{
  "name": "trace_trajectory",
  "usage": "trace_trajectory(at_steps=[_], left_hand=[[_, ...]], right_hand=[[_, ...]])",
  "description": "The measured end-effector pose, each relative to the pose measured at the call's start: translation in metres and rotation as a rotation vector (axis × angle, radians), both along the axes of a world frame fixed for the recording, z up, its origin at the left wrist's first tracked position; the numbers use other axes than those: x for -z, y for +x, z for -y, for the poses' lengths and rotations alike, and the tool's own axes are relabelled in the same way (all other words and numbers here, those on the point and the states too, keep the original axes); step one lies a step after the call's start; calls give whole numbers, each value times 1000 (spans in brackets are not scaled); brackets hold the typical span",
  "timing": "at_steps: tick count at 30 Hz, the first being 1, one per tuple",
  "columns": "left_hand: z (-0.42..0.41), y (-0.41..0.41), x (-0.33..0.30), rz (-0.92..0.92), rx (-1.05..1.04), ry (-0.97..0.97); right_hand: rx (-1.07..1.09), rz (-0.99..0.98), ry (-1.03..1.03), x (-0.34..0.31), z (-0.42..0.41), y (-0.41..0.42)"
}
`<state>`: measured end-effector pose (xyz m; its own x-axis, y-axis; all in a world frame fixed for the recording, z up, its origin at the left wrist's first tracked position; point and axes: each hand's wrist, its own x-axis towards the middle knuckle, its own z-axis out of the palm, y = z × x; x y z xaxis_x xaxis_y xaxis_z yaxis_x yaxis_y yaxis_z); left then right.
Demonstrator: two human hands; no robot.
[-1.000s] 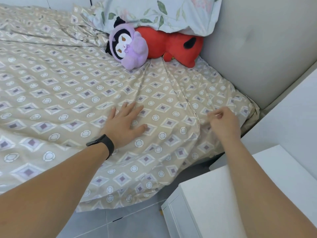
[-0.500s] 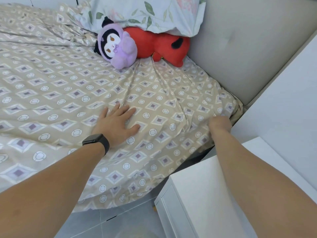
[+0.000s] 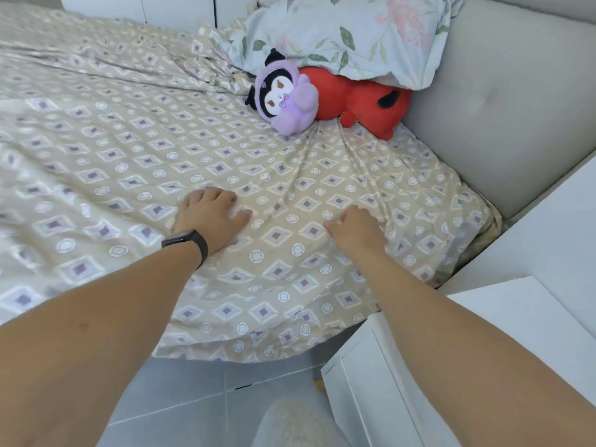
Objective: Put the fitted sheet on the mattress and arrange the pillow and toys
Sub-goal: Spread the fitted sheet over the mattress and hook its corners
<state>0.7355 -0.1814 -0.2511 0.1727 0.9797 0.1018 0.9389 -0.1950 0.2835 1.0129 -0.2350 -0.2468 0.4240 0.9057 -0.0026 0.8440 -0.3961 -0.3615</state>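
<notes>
The beige fitted sheet (image 3: 129, 162), printed with diamonds and circles, lies wrinkled over the mattress, and its edge hangs loose at the near side. My left hand (image 3: 211, 217), with a black band on the wrist, rests on the sheet with its fingers curled into the fabric. A little to the right, my right hand (image 3: 354, 227) is curled on a fold of the sheet, and creases run from it up to the toys. A purple plush toy (image 3: 287, 95) and a red plush toy (image 3: 364, 98) lie under the floral pillow (image 3: 354, 37) at the head end.
A padded grey headboard (image 3: 500, 108) stands at the right. A white bedside cabinet (image 3: 532, 333) sits close to the bed's near right corner, under my right forearm. Grey floor tiles (image 3: 180, 391) and a fluffy slipper (image 3: 290, 424) show below.
My right hand moved from the bed's right corner edge leftward onto the top of the sheet. My left hand went from flat, spread fingers to curled fingers.
</notes>
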Motion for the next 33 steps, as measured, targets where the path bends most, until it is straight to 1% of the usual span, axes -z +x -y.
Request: trace_trajectory(at_steps=[3,5,7,11,14,15,18,23,26,28,31,33], left_hand=[[-5,-88,2,-52,-198,-35],[-7,-118,5,-74,-242,-29],[-12,-124,9,-62,-231,-16],[-13,-125,11,48,-216,75],[-10,-128,9,146,-219,74],[-8,-128,9,163,-221,72],[-1,-130,8,222,-229,76],[-5,-148,-1,150,-236,-34],[-7,-162,-6,102,-248,-74],[-2,-174,-7,59,-244,-96],[7,-196,-6,50,-270,-96],[8,-206,-1,38,-268,-57]], right_hand=[[54,178,-54,-1,-10,-23],[78,244,-101,-1,-10,-31],[75,273,-169,-4,-9,-37],[60,173,-168,-11,-8,-53],[-84,92,-113,-8,-5,-85],[-102,92,-109,-7,-4,-95],[-67,131,-94,-4,-8,-107],[-140,157,-109,-19,-2,-121],[-215,163,-75,-26,5,-142],[-248,143,-106,-25,7,-158],[-313,62,-133,-16,11,-176],[-346,42,-93,-11,16,-177]])
